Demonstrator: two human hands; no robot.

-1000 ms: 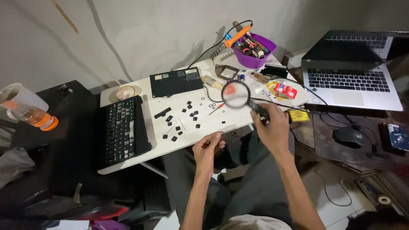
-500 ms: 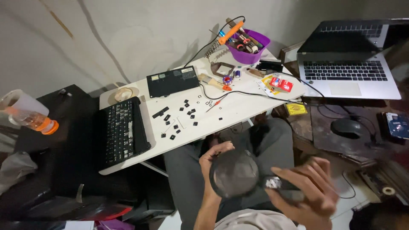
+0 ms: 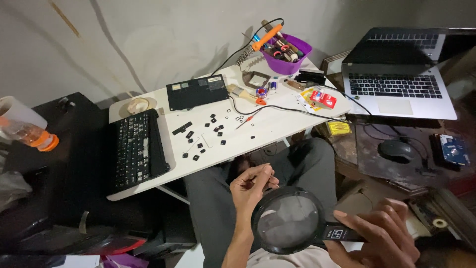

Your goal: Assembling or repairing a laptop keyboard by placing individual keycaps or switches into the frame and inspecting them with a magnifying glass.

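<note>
Magnifying glass (image 3: 287, 221), round with a black rim and handle, was held low over the person's lap, well clear of the desk (image 3: 267, 129). The right hand (image 3: 382, 235) had its fingers wrapped around the handle; the left hand (image 3: 250, 186), just above the lens, had its fingertips pinched together, on what I cannot tell. The white desk stood against a stained grey wall and carried a black keyboard (image 3: 134, 149), loose black keycaps (image 3: 203, 136), a purple bowl of tools (image 3: 286, 49) and a soldering iron (image 3: 265, 37). An open laptop (image 3: 401, 84) sat on a dark wooden surface alongside, near a mouse (image 3: 395, 149).
</note>
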